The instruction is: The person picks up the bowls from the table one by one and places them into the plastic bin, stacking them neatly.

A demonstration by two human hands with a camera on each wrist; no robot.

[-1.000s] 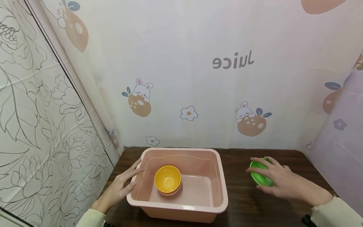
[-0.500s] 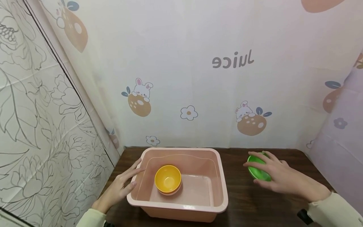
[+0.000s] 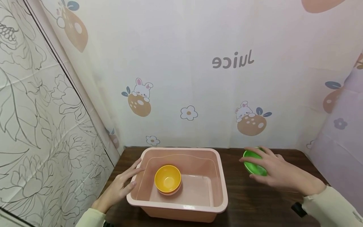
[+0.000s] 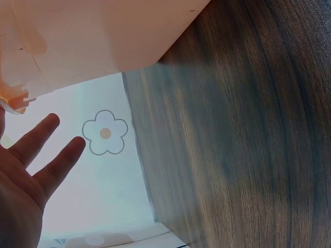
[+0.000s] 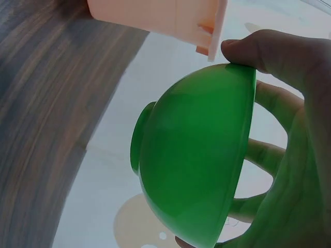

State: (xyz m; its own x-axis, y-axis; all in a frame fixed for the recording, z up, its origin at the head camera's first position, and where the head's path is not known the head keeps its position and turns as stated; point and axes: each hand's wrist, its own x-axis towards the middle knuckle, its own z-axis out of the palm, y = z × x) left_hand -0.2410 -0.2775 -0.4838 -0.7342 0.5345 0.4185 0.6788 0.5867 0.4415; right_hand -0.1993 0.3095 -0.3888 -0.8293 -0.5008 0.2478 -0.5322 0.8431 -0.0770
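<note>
My right hand (image 3: 280,171) grips a green bowl (image 3: 257,169) by its rim, to the right of the basin. In the right wrist view the green bowl (image 5: 194,150) shows its round side and foot ring, with the thumb (image 5: 245,51) at one edge and fingers spread across the mouth; it appears held off the table. My left hand (image 3: 117,189) lies with extended fingers at the left rim of a pink plastic basin (image 3: 181,208). Inside the basin, left of its middle, sits a yellow bowl (image 3: 168,179), stacked on another bowl whose pinkish edge peeks out below.
Basin and hands are over a dark wood-grain table (image 3: 238,201). A pale patterned curtain (image 3: 193,78) hangs along the table's back edge, and a flower-drawing panel (image 3: 51,126) stands on the left. Wood surface separates the basin from the right hand.
My right hand has moved slightly leftward and farther back, carrying the green bowl with it. The left hand, basin and yellow bowl stay where they were.
</note>
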